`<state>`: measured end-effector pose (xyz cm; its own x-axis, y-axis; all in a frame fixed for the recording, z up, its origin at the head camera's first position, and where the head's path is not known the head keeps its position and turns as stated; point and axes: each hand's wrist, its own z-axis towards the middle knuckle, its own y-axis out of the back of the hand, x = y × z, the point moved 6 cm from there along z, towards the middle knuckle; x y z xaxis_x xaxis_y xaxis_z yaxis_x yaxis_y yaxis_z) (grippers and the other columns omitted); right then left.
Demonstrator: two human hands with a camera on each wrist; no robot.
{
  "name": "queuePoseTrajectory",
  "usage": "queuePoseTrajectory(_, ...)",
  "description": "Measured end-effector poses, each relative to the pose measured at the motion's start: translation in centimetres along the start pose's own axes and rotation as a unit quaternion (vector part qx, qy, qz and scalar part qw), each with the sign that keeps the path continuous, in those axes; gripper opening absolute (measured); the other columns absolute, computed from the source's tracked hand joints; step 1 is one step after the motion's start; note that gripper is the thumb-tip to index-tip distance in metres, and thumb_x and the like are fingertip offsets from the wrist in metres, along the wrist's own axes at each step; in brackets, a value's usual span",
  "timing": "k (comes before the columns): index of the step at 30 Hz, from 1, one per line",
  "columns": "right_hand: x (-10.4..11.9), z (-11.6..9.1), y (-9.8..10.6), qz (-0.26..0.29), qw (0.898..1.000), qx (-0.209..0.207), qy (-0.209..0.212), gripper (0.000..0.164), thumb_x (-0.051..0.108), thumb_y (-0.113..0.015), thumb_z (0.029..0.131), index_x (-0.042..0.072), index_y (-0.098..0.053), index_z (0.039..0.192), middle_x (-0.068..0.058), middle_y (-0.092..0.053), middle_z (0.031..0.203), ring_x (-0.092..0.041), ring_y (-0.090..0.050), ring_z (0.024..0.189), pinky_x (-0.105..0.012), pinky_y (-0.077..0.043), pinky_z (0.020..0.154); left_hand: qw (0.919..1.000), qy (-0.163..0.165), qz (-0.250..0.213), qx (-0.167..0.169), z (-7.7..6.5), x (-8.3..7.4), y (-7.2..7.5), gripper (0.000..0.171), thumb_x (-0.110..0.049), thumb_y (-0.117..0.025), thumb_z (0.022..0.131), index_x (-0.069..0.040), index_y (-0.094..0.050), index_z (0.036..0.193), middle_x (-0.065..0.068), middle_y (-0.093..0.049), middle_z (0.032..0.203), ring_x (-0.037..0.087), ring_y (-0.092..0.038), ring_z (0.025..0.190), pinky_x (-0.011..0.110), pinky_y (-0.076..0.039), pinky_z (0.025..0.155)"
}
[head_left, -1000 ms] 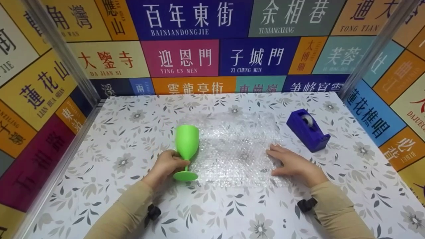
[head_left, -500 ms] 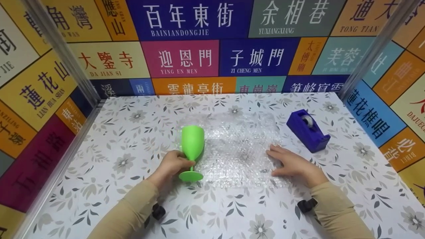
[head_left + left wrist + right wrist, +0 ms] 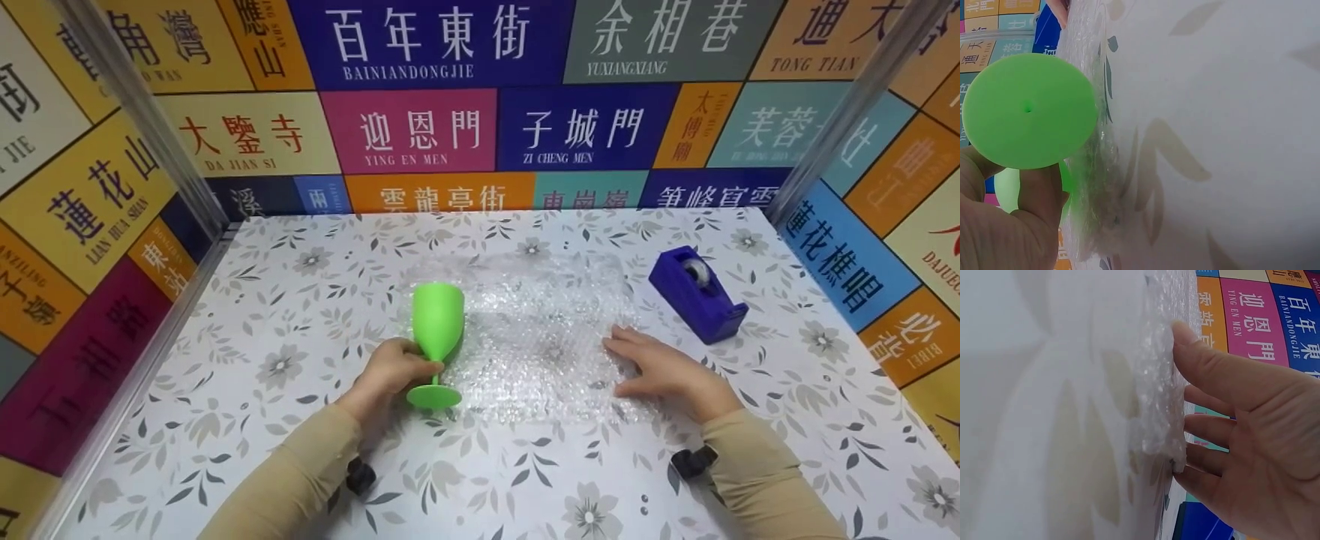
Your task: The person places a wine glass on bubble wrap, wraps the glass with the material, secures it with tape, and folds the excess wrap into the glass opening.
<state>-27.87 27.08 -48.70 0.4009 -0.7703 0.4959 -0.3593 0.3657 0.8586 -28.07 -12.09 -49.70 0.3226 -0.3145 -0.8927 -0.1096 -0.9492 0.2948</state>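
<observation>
One green goblet [image 3: 439, 319], stem pinched by thumb and fingers of my left hand [image 3: 386, 375], base towards me, bowl beyond the fingertips; further right than a second ago. One bubble wrap sheet [image 3: 540, 367], between my hands. My right hand [image 3: 664, 367], unmoved, fingers loosely extended, touching its edge. One blue-purple tape dispenser [image 3: 701, 304], beyond that hand.

The left hand [image 3: 390, 370] pinches the green goblet [image 3: 439, 319] between thumb and fingers, its forearm slanting in from the goblet's near left. Well to the goblet's right, the right hand [image 3: 664, 367] has loosely extended fingers, thumb apart.
</observation>
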Motion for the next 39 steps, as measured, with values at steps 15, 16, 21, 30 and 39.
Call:
queuePoseTrajectory(15,1.5,1.1,0.6,-0.059,0.996,-0.063,0.027,0.068,0.026,-0.077,0.085,-0.004,-0.051,0.14,-0.029,-0.045,0.144,-0.049,-0.037,0.134,-0.06,-0.026,0.112,0.9999,-0.009,0.006,0.0,0.1,0.0,0.0,0.044,-0.006,-0.083,0.075,0.011,-0.062,0.11,0.017,-0.069,0.095,0.026,-0.067,0.085,0.035,-0.057,0.081)
queuePoseTrajectory(16,1.7,1.3,0.6,-0.062,0.995,-0.07,0.033,0.067,0.025,-0.077,0.085,-0.004,-0.051,0.139,-0.028,-0.047,0.142,-0.048,-0.039,0.132,-0.059,-0.027,0.112,0.9999,-0.012,0.007,-0.001,0.1,0.0,0.0,0.044,-0.005,-0.083,0.075,0.012,-0.061,0.11,0.018,-0.069,0.094,0.026,-0.067,0.085,0.035,-0.057,0.08)
queuePoseTrajectory(21,3.1,2.2,0.5,-0.069,0.991,-0.094,0.06,0.065,0.022,-0.077,0.085,-0.005,-0.051,0.139,-0.025,-0.053,0.138,-0.046,-0.045,0.129,-0.057,-0.03,0.112,0.9997,-0.018,0.017,-0.005,0.2,0.0,0.0,0.048,-0.006,-0.083,0.075,0.013,-0.06,0.113,0.018,-0.07,0.095,0.026,-0.067,0.086,0.035,-0.057,0.082)
queuePoseTrajectory(30,5.7,3.8,0.0,-0.067,0.989,-0.092,0.099,0.059,0.023,-0.074,0.089,-0.002,-0.053,0.139,-0.023,-0.056,0.136,-0.043,-0.047,0.128,-0.055,-0.033,0.111,0.9993,-0.021,0.032,-0.005,0.2,-0.1,0.0,0.046,-0.009,-0.084,0.074,0.011,-0.063,0.11,0.017,-0.069,0.094,0.026,-0.067,0.086,0.036,-0.056,0.082)
queuePoseTrajectory(39,8.4,5.4,-0.3,-0.057,0.986,-0.103,0.116,0.062,0.022,-0.075,0.088,0.002,-0.052,0.141,-0.023,-0.053,0.139,-0.042,-0.045,0.131,-0.056,-0.032,0.112,0.9996,-0.014,0.024,-0.004,0.1,-0.1,0.1,0.049,-0.008,-0.084,0.075,0.012,-0.061,0.113,0.018,-0.069,0.097,0.028,-0.067,0.088,0.037,-0.056,0.084)
